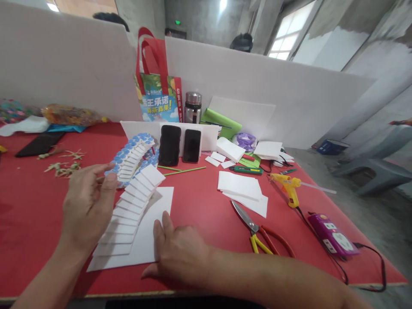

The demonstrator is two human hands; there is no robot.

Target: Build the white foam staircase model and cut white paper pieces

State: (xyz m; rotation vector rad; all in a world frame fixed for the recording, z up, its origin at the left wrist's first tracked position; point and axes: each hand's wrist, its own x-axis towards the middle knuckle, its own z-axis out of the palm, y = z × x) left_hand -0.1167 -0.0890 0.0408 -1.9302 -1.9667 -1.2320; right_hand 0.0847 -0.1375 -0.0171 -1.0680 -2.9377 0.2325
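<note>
A curved flight of white steps (pixel 128 210), built from several overlapping card strips, stands on a white sheet (pixel 151 244) in front of me. My left hand (pixel 88 204) is raised at its left side, thumb and fingers apart, with nothing visible in them; whether it touches the steps I cannot tell. Across the sheet's right edge lies my right hand (pixel 180 251), fingers stretched forward and flat on it. Just behind the steps is a curved piece (pixel 131 156) with blue scalloped sides and white steps.
Right of the sheet lie white cards (pixel 240 186), scissors (pixel 249 219), pliers (pixel 259 244), a green cutter (pixel 246 170), a yellow glue gun (pixel 289 189) and a purple power strip (pixel 333 236). Two phones (pixel 169 146) lean at the back before a bag (pixel 159 101) and a flask (pixel 193 107).
</note>
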